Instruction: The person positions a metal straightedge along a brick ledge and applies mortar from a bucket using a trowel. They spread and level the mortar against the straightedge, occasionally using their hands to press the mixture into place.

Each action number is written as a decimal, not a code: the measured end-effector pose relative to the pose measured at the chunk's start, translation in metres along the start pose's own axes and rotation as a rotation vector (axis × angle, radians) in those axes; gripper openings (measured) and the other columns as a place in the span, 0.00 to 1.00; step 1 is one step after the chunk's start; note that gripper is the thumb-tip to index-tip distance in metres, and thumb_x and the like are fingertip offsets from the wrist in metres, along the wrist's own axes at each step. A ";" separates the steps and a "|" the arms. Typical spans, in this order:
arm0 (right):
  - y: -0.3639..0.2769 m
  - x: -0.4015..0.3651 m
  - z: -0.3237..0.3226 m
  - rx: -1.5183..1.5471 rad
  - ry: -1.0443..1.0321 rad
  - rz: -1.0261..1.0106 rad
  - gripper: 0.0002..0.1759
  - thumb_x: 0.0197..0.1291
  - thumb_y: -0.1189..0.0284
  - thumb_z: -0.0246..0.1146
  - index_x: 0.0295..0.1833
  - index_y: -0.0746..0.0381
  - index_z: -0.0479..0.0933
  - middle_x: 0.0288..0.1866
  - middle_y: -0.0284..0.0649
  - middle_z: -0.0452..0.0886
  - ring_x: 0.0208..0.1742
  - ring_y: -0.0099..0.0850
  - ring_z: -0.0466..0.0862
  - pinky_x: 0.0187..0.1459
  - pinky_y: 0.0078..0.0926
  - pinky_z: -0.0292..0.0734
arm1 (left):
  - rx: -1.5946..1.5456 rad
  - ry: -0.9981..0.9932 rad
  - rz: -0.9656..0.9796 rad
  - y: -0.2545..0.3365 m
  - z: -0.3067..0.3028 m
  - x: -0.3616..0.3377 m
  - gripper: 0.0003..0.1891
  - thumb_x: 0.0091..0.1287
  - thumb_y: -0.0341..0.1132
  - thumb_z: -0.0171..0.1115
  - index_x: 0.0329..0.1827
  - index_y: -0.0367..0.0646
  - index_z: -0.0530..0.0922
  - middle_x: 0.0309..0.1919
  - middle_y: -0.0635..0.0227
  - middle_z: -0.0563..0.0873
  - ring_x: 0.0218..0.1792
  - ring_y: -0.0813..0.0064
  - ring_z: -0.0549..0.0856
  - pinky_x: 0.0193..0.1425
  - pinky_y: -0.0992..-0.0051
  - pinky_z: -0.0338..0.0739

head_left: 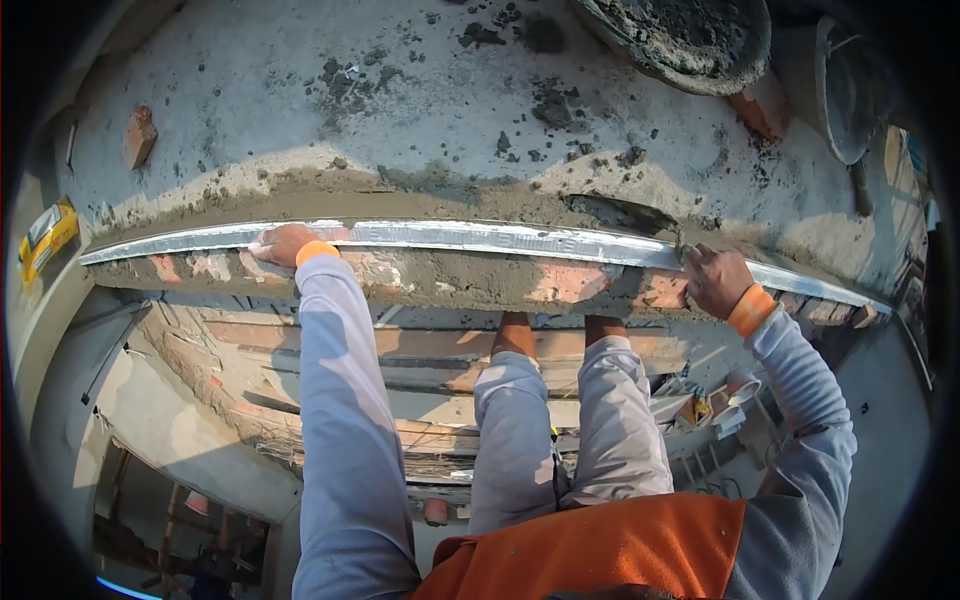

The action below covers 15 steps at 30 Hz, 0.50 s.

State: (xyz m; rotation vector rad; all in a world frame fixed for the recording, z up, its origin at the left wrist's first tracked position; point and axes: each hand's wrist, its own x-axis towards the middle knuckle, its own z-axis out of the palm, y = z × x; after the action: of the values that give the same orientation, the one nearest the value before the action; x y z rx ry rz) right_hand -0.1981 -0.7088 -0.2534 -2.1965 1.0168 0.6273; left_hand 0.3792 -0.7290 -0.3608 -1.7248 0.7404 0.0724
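A long metal straightedge (pixel 480 236), smeared with white and grey, lies along the top of a brick ledge (pixel 450 280) coated with wet mortar. My left hand (pixel 285 245) is closed over the straightedge left of its middle, fingers curled on its near edge. Toward the right end, my right hand (pixel 716 280) is a fist around the handle of a trowel, against the near side of the straightedge. The trowel's dark blade (pixel 625 214) points left over the mortar beyond the metal. Most of the handle is hidden in my fingers.
A mortar pan (pixel 690 40) stands at the upper right, with a bucket (pixel 840 95) beside it. A brick piece (pixel 140 137) and mortar crumbs lie on the concrete slab (pixel 260 100). A yellow bag (pixel 48 240) is far left. Below the ledge are planks (pixel 430 343) and a drop.
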 end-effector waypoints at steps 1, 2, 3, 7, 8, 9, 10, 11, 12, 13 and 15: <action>-0.007 -0.003 0.003 0.023 -0.046 0.031 0.22 0.50 0.71 0.63 0.51 0.68 0.73 0.38 0.49 0.79 0.28 0.46 0.81 0.29 0.42 0.77 | -0.024 -0.075 0.008 -0.002 -0.006 0.001 0.18 0.70 0.45 0.55 0.60 0.55 0.80 0.65 0.69 0.77 0.71 0.70 0.68 0.75 0.50 0.53; -0.015 -0.004 0.004 0.047 -0.096 0.059 0.23 0.51 0.68 0.65 0.51 0.69 0.73 0.38 0.50 0.78 0.27 0.46 0.81 0.28 0.42 0.76 | -0.044 -0.155 0.015 -0.005 -0.009 -0.001 0.18 0.70 0.45 0.55 0.61 0.55 0.79 0.66 0.69 0.76 0.72 0.69 0.68 0.75 0.49 0.53; -0.021 -0.008 -0.001 0.027 -0.088 0.039 0.21 0.54 0.68 0.64 0.49 0.70 0.72 0.38 0.51 0.77 0.25 0.46 0.80 0.26 0.40 0.75 | -0.039 -0.152 0.020 -0.005 -0.010 -0.004 0.18 0.70 0.45 0.55 0.61 0.55 0.79 0.66 0.69 0.76 0.72 0.69 0.68 0.75 0.49 0.53; -0.041 -0.022 -0.015 -0.035 -0.036 0.017 0.17 0.56 0.74 0.60 0.50 0.71 0.71 0.34 0.48 0.74 0.22 0.42 0.77 0.24 0.39 0.73 | 0.042 -0.074 0.035 -0.003 -0.012 -0.011 0.20 0.71 0.45 0.52 0.64 0.55 0.77 0.69 0.68 0.73 0.73 0.66 0.65 0.75 0.48 0.53; -0.047 -0.025 -0.020 -0.037 -0.037 0.020 0.17 0.56 0.74 0.60 0.50 0.71 0.71 0.34 0.48 0.74 0.22 0.42 0.77 0.24 0.39 0.73 | 0.070 -0.053 0.022 -0.001 -0.010 -0.011 0.21 0.72 0.46 0.52 0.65 0.55 0.76 0.70 0.68 0.72 0.74 0.66 0.64 0.75 0.47 0.53; -0.052 -0.027 -0.023 -0.073 -0.071 0.032 0.18 0.55 0.75 0.58 0.51 0.72 0.70 0.35 0.46 0.74 0.25 0.40 0.79 0.26 0.37 0.75 | 0.083 -0.020 -0.008 0.003 0.001 -0.004 0.21 0.72 0.46 0.52 0.65 0.56 0.76 0.70 0.69 0.72 0.74 0.65 0.63 0.75 0.46 0.53; -0.056 -0.030 -0.028 -0.108 -0.104 0.041 0.19 0.54 0.76 0.56 0.52 0.72 0.70 0.36 0.45 0.75 0.28 0.38 0.81 0.28 0.35 0.77 | 0.081 -0.020 -0.007 0.002 -0.005 -0.007 0.21 0.72 0.46 0.52 0.65 0.56 0.76 0.70 0.69 0.72 0.74 0.65 0.63 0.75 0.46 0.53; -0.061 -0.032 -0.034 -0.083 -0.117 0.062 0.19 0.55 0.76 0.56 0.52 0.72 0.70 0.36 0.45 0.74 0.28 0.38 0.81 0.30 0.35 0.77 | 0.055 -0.058 0.008 -0.001 -0.012 -0.010 0.21 0.71 0.47 0.52 0.65 0.56 0.76 0.70 0.69 0.72 0.74 0.66 0.63 0.75 0.46 0.52; -0.063 -0.035 -0.038 -0.083 -0.118 0.059 0.19 0.55 0.76 0.56 0.52 0.72 0.70 0.36 0.45 0.74 0.28 0.38 0.81 0.30 0.35 0.77 | 0.030 -0.097 0.023 -0.003 -0.017 -0.013 0.21 0.71 0.47 0.53 0.65 0.56 0.77 0.70 0.69 0.72 0.74 0.66 0.63 0.75 0.46 0.52; -0.064 -0.039 -0.042 -0.067 -0.072 0.043 0.18 0.54 0.76 0.56 0.51 0.72 0.70 0.36 0.45 0.74 0.28 0.39 0.81 0.30 0.36 0.77 | 0.030 -0.100 0.021 -0.004 -0.018 -0.014 0.21 0.71 0.47 0.53 0.65 0.56 0.77 0.70 0.69 0.72 0.74 0.66 0.63 0.75 0.46 0.52; -0.062 -0.044 -0.051 -0.003 0.007 0.024 0.18 0.52 0.77 0.59 0.50 0.69 0.71 0.34 0.44 0.74 0.28 0.40 0.81 0.28 0.38 0.77 | 0.035 -0.093 0.049 -0.006 -0.017 -0.014 0.20 0.71 0.46 0.53 0.63 0.56 0.78 0.69 0.69 0.73 0.73 0.69 0.66 0.75 0.47 0.54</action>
State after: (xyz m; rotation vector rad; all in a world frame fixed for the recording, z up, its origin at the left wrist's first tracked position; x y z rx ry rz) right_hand -0.1666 -0.6918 -0.1688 -2.1938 1.0478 0.6323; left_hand 0.3652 -0.7379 -0.3444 -1.6585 0.7114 0.1718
